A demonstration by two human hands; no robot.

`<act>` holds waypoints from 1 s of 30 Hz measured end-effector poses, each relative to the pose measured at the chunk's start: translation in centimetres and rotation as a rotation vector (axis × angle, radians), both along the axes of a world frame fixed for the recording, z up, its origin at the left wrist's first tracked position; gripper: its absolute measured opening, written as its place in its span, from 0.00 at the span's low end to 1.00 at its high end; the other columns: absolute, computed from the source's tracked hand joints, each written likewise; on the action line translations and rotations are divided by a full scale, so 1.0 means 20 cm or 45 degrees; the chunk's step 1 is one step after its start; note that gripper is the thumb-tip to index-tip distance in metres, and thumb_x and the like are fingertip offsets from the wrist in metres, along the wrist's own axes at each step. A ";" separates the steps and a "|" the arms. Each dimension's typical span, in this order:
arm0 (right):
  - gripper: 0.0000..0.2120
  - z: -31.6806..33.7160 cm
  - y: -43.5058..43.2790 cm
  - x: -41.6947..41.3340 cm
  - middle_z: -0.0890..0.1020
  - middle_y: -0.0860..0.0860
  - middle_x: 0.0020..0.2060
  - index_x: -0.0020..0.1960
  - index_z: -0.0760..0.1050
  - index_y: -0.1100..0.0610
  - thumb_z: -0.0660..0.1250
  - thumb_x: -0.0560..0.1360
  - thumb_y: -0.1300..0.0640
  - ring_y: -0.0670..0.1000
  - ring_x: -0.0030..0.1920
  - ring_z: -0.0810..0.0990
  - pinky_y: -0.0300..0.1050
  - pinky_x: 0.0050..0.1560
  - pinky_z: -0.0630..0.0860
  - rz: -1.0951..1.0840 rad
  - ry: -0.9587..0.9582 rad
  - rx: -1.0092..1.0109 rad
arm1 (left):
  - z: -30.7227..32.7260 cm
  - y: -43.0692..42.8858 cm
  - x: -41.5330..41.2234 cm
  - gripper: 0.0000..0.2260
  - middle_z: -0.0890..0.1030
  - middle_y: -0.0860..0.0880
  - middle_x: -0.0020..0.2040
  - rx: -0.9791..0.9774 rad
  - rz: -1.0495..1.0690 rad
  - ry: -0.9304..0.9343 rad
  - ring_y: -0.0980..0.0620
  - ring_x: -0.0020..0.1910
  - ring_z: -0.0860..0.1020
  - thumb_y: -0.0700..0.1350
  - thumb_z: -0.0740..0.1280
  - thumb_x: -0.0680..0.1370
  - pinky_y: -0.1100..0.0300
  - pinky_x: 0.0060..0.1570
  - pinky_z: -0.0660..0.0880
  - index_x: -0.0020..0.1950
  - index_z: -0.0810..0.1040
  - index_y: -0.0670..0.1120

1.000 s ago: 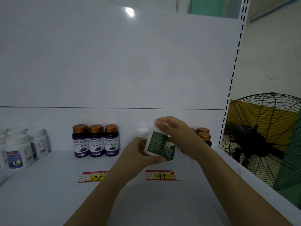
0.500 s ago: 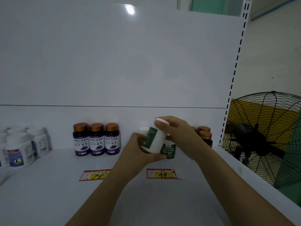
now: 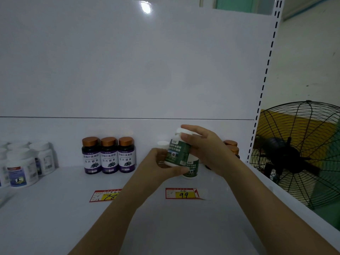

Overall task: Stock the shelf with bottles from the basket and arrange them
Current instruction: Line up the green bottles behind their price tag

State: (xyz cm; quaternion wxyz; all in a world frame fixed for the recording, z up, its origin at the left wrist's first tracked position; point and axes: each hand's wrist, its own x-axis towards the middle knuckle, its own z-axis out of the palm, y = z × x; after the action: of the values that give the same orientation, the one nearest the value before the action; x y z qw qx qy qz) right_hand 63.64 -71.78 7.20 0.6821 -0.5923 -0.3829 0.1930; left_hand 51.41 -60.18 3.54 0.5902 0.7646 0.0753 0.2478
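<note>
Just one view here, worn on the head, facing straight into the white shelf and tipped slightly down. It's close in: the left hand and right hand meet on a green-labelled bottle just right of centre. The back panel fills the upper frame, and a black wire-guard fan sits at the right edge.

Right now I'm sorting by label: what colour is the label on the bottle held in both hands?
Dark green, on the white bottle; the head view shows it.

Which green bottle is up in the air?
The tilted green bottle, gripped by the left hand and right hand; the other green bottle stands on the shelf.
</note>
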 end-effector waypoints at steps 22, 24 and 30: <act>0.21 0.03 0.00 -0.08 0.82 0.50 0.57 0.62 0.74 0.53 0.72 0.70 0.60 0.52 0.58 0.80 0.50 0.60 0.77 0.114 -0.291 0.005 | -0.01 0.03 0.03 0.23 0.78 0.57 0.53 0.121 0.055 -0.245 0.61 0.51 0.78 0.36 0.76 0.67 0.68 0.46 0.78 0.55 0.71 0.50; 0.22 0.05 0.00 -0.12 0.80 0.48 0.57 0.61 0.75 0.54 0.74 0.69 0.63 0.49 0.58 0.79 0.46 0.59 0.77 0.053 -0.558 0.033 | -0.01 0.06 0.04 0.24 0.77 0.60 0.54 0.238 0.141 -0.376 0.60 0.55 0.77 0.35 0.75 0.67 0.64 0.52 0.77 0.57 0.71 0.51; 0.23 0.06 0.03 -0.17 0.77 0.48 0.53 0.56 0.72 0.51 0.76 0.65 0.60 0.48 0.58 0.76 0.41 0.60 0.76 0.113 -0.915 0.034 | -0.01 0.07 0.02 0.26 0.74 0.63 0.51 0.463 0.299 -0.563 0.66 0.51 0.76 0.34 0.74 0.70 0.75 0.47 0.72 0.56 0.67 0.57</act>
State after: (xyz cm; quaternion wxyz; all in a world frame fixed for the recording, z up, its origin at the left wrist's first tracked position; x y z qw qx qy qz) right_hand 60.23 -71.25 8.32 0.5025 -0.5963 -0.6260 -0.0032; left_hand 51.85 -58.69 3.36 0.4130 0.7713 -0.0127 0.4842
